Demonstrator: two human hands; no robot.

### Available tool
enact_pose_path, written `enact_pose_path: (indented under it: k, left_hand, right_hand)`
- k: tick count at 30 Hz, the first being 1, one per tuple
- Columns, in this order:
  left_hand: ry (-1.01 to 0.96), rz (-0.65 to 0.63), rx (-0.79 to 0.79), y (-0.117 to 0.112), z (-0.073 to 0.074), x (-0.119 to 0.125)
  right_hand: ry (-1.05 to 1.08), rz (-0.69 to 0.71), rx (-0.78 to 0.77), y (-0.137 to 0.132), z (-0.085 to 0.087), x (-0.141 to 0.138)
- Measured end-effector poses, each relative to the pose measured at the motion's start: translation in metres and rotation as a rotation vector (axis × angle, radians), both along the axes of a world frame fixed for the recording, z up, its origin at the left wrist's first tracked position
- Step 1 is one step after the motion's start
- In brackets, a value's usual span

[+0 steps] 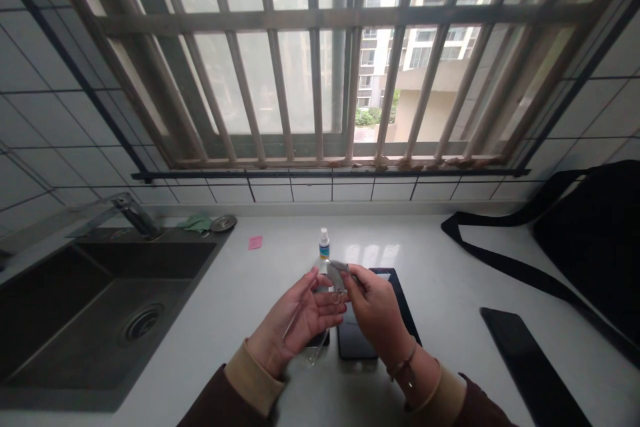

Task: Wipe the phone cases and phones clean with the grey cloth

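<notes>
My left hand (pixel 313 310) is palm up, its thumb and fingers around a thin clear plastic sleeve (pixel 319 349). The sleeve's edges show across the palm and below the fingers. Between thumb and fingers, my right hand (pixel 374 298) pinches a small grey cloth-like piece (pixel 337 275), close to the left fingertips. Whether that piece is still partly inside the sleeve is hard to make out. Under my hands lie a black tablet (pixel 357 337) and a smaller dark device (pixel 324 339), mostly covered. Just beyond them stands a small white-capped spray bottle (pixel 325 244) with a blue label.
A steel sink (pixel 107 347) with a faucet (pixel 137 217) is at left. A green cloth (pixel 196 223), a drain strainer (pixel 223 223) and a pink note (pixel 255 242) lie near it. To the right are a flat black case (pixel 530 360) and a black bag (pixel 595 227) with its strap.
</notes>
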State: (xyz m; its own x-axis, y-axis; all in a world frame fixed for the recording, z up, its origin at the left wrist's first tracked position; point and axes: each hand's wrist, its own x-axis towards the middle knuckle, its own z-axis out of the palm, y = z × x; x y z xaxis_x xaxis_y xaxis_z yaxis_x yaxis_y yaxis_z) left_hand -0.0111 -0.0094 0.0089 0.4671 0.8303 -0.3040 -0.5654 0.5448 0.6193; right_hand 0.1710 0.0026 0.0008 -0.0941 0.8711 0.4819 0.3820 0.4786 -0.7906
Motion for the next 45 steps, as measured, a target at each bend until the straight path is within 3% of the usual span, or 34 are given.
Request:
enact_pose_path:
  k: [6, 10, 17, 24, 26, 32, 38, 41, 45]
  left_hand:
    - [0.000, 0.080, -0.042, 0.004, 0.001, -0.002]
    - [0.130, 0.105, -0.049, 0.002, 0.001, 0.001]
    - [0.441, 0.157, 0.147, 0.001, -0.002, 0.004]
    - [0.534, -0.040, 0.341, 0.004, -0.015, 0.002]
    - [0.525, -0.034, 0.358, 0.005, -0.017, 0.002]
    - [0.462, 0.176, 0.210, 0.008, -0.018, 0.001]
    - [0.353, 0.342, 0.131, 0.010, -0.018, 0.002]
    - [0.236, 0.489, 0.129, 0.012, -0.015, 0.002]
    - [0.085, 0.647, 0.070, 0.017, -0.009, 0.002]
  right_hand:
    - [0.053, -0.021, -0.082, 0.002, -0.009, -0.002]
    - [0.085, -0.023, -0.162, 0.004, -0.010, -0.001]
    - [0.041, -0.061, -0.189, 0.004, -0.005, 0.000]
    - [0.068, 0.102, -0.215, 0.002, -0.003, -0.001]
    - [0.092, 0.124, -0.231, 0.003, -0.005, 0.000]
    - [0.152, 0.083, -0.199, 0.003, -0.008, -0.001]
    - [0.183, -0.051, -0.136, -0.001, -0.014, -0.003]
    - [0.193, 0.003, -0.152, -0.003, -0.017, -0.007]
    - [0.157, 0.183, -0.149, -0.011, -0.014, -0.017]
